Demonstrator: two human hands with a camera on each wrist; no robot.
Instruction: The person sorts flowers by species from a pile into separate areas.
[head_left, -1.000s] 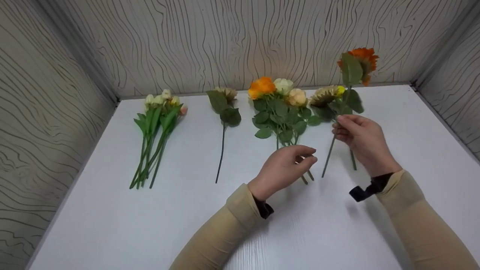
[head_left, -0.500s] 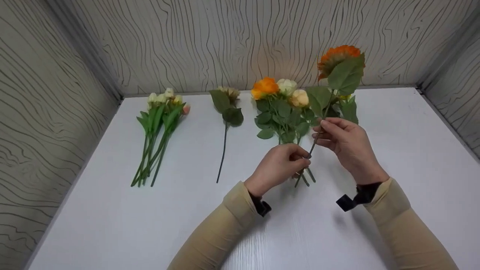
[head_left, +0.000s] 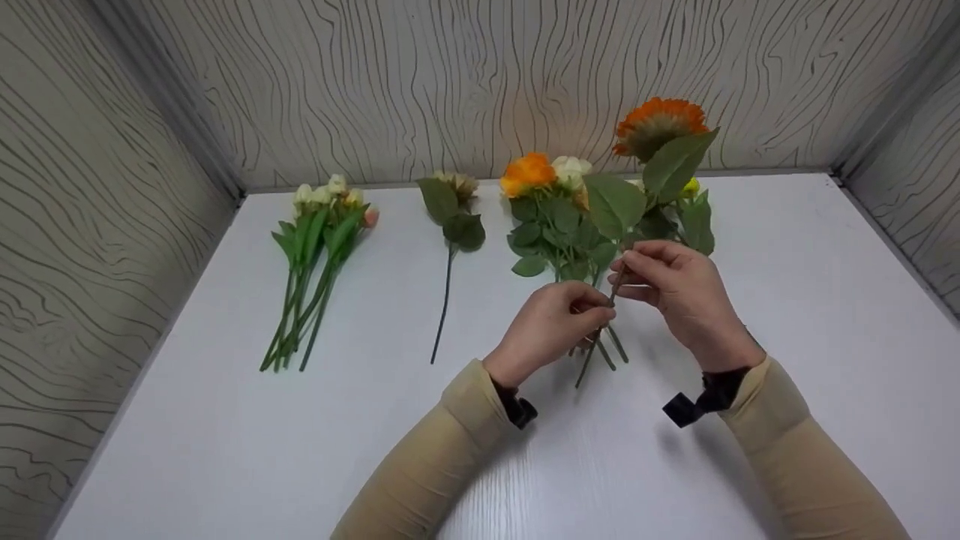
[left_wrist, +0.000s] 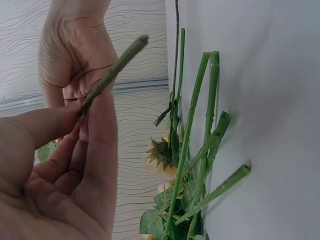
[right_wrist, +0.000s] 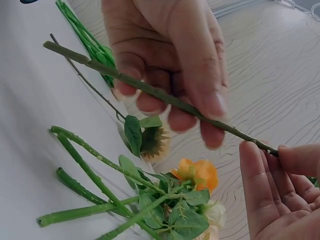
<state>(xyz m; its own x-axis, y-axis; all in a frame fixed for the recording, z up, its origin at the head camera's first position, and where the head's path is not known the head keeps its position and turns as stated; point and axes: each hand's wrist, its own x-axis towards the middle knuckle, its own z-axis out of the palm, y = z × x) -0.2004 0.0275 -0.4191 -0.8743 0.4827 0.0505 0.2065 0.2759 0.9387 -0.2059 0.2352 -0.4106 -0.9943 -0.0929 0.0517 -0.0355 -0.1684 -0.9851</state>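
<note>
In the head view both hands hold one long-stemmed orange sunflower (head_left: pixel 664 124) with large green leaves, tilted above the table. My right hand (head_left: pixel 679 304) pinches its stem just below the lower leaf. Lower down, my left hand (head_left: pixel 551 322) pinches the same stem between thumb and fingers. The stem's cut end (left_wrist: pixel 130 52) sticks out past the left fingers in the left wrist view. From the right wrist, the bare stem (right_wrist: pixel 145 87) runs between both hands. Behind them lies a bunch of roses (head_left: pixel 529 176), orange and pale, partly covered by the sunflower's leaf.
A bunch of tulips (head_left: pixel 319 247) lies at the left of the white table (head_left: pixel 285 450). Between it and the roses is a single pale sunflower (head_left: pixel 454 206). A yellow bloom (head_left: pixel 690 187) shows behind the right hand. A wood-patterned wall (head_left: pixel 420 90) stands at the back.
The orange sunflower has moved left with my right hand, away from the flowers at right. My left hand, earlier apart from it, has taken hold of its stem, whose end now extends below that hand.
</note>
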